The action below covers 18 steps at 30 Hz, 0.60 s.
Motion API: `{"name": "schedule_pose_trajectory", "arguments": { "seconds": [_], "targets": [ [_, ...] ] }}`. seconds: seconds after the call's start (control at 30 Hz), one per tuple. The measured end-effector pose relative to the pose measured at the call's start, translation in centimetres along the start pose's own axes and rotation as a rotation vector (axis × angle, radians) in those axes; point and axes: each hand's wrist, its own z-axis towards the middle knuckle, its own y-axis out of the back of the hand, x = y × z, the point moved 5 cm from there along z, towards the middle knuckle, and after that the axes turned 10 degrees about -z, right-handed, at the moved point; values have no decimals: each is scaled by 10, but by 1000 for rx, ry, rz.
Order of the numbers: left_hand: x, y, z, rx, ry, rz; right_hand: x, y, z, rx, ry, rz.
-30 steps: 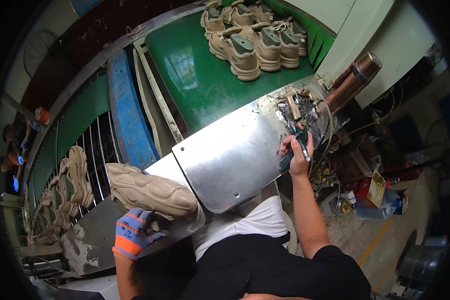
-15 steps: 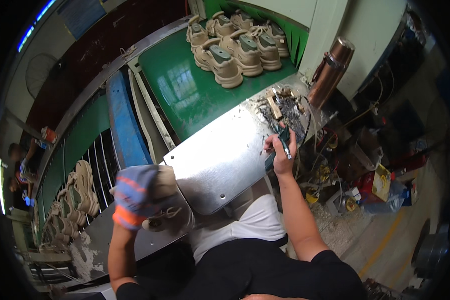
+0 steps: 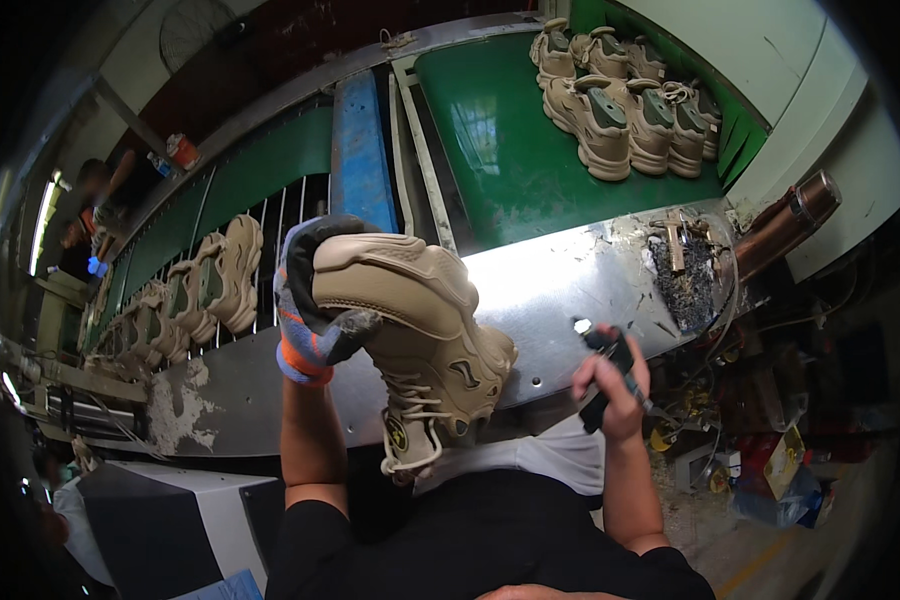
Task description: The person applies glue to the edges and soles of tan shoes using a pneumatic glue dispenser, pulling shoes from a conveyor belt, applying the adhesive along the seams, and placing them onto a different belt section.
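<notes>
My left hand (image 3: 315, 300), in a grey, blue and orange work glove with dark palm, is wrapped round the toe of a beige chunky sneaker (image 3: 410, 310). The sneaker is tilted above the metal table, toe toward upper left and laces facing me. My bare right hand (image 3: 615, 385) is closed round a dark green, pistol-like hand tool (image 3: 610, 352) with a bright metal end. A gap separates the tool from the sneaker. Fingers hide part of its handle, so its exact kind is unclear.
Beige sneakers (image 3: 605, 125) stand on the green belt (image 3: 490, 150) beyond the metal table (image 3: 530, 265). More sneakers (image 3: 232, 270) line a rack at left. A small hammer (image 3: 675, 248) lies on dark debris near a copper-coloured flask (image 3: 790, 225). Another person (image 3: 95, 225) works far left.
My left hand has lifted the sneaker from the left of the table to in front of me. My right hand has drawn the tool away from the debris, nearer the sneaker. The view has shifted.
</notes>
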Motion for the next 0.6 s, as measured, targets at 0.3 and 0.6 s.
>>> {"name": "schedule_pose_trajectory", "arguments": {
  "seconds": [0.3,0.6],
  "targets": [
    [-4,-19,16,84,0,-51,128,-115,30,546,781,-312],
    [19,3,28,61,32,-27,78,-125,55,391,465,-144]
  ]
}}
